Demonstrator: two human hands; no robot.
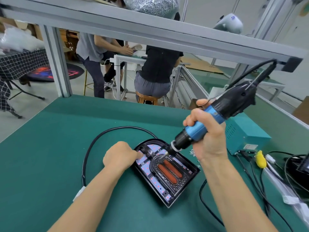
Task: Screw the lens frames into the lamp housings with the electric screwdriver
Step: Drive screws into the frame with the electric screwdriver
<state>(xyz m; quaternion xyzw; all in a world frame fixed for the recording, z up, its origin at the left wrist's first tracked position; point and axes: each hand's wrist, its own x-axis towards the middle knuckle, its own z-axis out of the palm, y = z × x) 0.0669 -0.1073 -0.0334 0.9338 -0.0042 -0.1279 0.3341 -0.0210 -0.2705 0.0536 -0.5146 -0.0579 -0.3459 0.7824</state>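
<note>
Housing (177,186), black, on green mat (50,156); lens frame (164,166) seated inside. L hand (120,155): fingers curled, pressing housing's top-left. R hand (207,136): gripping screwdriver (210,118), bit down on frame's top edge.

Assembly workshop: green-matted workbench (66,131), aluminium-profile frame (150,32), power supply box (247,131).

Two bare forearms, entering from the bottom edge. No sleeves, gloves, watch or rings in sight. Left hand (119,155) and right hand (206,131) both uncovered, with short, plain fingernails. Forearms shown bare from wrist to the frame edge, stretched and widened toward the lower corners by the wide-angle lens.
</note>
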